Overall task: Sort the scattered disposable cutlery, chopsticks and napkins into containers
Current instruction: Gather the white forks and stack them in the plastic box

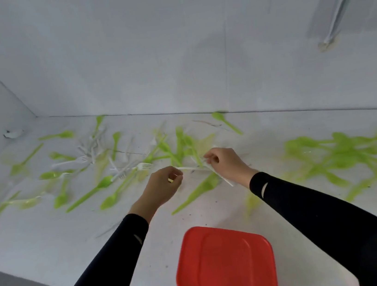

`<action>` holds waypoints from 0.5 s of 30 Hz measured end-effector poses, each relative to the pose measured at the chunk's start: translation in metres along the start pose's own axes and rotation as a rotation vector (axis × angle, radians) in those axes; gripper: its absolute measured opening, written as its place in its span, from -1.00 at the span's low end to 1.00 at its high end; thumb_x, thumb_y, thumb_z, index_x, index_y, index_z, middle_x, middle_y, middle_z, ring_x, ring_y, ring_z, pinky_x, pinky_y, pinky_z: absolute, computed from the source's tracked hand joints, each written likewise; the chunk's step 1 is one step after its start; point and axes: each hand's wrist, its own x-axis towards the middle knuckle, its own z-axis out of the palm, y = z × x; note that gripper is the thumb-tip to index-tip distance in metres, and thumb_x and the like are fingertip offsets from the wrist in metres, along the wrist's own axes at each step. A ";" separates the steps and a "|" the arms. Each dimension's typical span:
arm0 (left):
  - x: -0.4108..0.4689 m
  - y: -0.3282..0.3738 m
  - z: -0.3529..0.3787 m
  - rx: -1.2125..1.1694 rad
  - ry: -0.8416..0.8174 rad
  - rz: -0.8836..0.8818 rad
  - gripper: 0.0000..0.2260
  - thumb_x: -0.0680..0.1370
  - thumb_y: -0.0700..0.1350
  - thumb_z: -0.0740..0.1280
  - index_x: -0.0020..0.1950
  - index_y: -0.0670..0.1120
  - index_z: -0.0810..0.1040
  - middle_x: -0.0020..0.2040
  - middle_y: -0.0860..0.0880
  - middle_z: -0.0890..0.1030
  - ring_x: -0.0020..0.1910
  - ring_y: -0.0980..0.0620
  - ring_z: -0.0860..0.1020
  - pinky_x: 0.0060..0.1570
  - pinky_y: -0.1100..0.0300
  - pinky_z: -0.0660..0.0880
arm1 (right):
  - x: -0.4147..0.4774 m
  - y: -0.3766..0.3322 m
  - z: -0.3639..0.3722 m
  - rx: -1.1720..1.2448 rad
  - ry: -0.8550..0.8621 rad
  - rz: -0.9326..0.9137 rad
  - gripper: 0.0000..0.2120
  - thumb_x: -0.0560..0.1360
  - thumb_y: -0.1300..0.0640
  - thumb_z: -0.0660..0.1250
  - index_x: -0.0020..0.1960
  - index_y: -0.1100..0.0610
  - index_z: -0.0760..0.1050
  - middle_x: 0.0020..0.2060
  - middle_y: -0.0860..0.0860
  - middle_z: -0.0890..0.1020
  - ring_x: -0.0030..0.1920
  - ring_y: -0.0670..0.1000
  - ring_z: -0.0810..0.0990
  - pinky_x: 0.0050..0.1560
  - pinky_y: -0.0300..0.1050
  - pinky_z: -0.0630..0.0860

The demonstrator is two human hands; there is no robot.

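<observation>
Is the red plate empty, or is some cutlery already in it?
Empty: the red plate shows only its bare red surface.

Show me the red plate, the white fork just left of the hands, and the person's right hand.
red plate (225,266), head view, its bare flat middle.
white fork (144,166), head view, its tines.
right hand (225,164), head view, the back of the hand.

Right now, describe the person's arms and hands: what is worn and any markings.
Both arms wear long, close-fitting black sleeves to the wrist. The left sleeve and the right sleeve each bear a small pale slanted mark near the cuff. The left hand and right hand are bare: no gloves, no watch or ring visible.
</observation>
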 end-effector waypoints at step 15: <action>0.066 -0.051 0.017 0.235 -0.072 0.317 -0.79 0.53 -0.10 0.42 0.16 -0.06 0.63 0.09 -0.06 0.62 0.05 -0.13 0.50 0.14 0.03 0.42 | 0.044 0.003 0.041 -0.167 0.032 0.105 -0.68 0.52 0.34 0.24 0.26 0.22 0.47 0.02 0.14 0.56 -0.01 0.12 0.58 -0.02 -0.09 0.51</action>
